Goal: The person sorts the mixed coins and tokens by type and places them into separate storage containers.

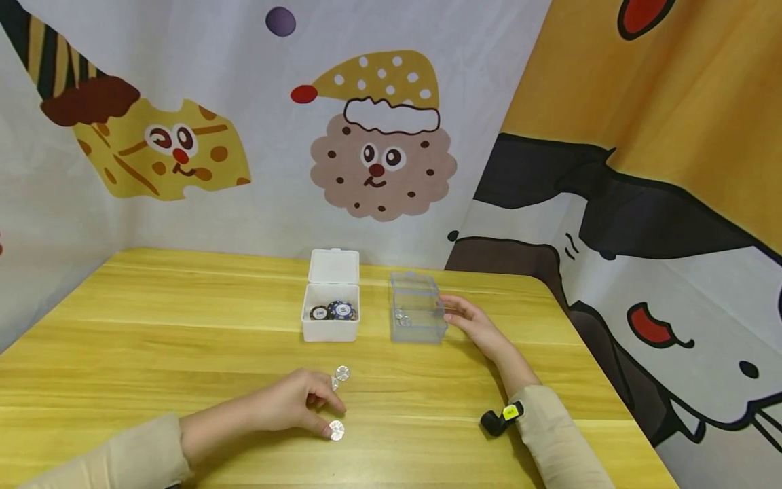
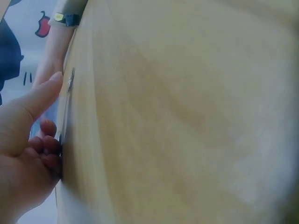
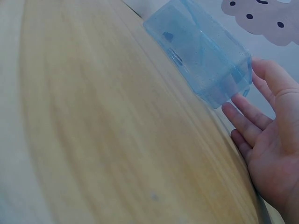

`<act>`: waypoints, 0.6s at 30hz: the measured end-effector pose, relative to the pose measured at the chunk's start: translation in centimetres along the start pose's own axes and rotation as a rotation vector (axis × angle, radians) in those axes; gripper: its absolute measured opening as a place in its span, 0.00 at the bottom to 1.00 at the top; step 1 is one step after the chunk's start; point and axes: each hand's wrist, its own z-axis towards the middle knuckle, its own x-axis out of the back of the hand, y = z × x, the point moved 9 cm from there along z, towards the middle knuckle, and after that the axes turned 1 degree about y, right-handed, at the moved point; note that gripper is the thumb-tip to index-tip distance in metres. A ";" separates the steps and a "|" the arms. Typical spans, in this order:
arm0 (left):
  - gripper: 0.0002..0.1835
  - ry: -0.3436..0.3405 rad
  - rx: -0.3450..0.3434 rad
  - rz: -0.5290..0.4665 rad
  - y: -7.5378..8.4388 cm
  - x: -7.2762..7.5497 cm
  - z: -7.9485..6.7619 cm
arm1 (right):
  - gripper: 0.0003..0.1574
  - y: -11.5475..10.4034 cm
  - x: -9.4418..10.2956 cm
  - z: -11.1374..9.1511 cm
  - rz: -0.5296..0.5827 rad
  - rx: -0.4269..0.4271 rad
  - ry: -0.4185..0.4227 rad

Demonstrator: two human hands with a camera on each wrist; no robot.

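Observation:
A round silver token with a flower-like pattern lies on the table right at the thumb tip of my left hand. That hand has thumb and forefinger spread apart, its other fingers bent near the tabletop. Beyond the fingers lie two more silver tokens, one partly covered by the other. My right hand rests its fingertips against the right side of a clear plastic box, fingers loosely extended. Several silver tokens show inside this box. In the right wrist view, the fingers meet the end of the box.
An open white box with its lid tipped back stands left of the clear box, holding several poker chips. The wooden table ends at a printed curtain behind. A black device is strapped at the right wrist.

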 end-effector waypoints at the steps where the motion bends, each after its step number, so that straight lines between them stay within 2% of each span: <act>1: 0.17 0.001 0.002 0.002 -0.1 0.0 0.0 | 0.28 0.0 0.0 0.0 0.000 -0.001 -0.001; 6: 0.17 -0.003 0.015 0.020 -0.2 -0.3 -0.1 | 0.27 0.2 0.0 0.0 -0.001 -0.009 -0.002; 13: 0.15 -0.001 -0.006 0.082 0.3 -0.5 0.0 | 0.29 0.3 0.1 0.1 -0.006 -0.010 -0.005; 18: 0.13 -0.006 0.000 0.088 0.4 -0.6 0.0 | 0.30 0.2 0.0 0.0 -0.001 -0.012 -0.008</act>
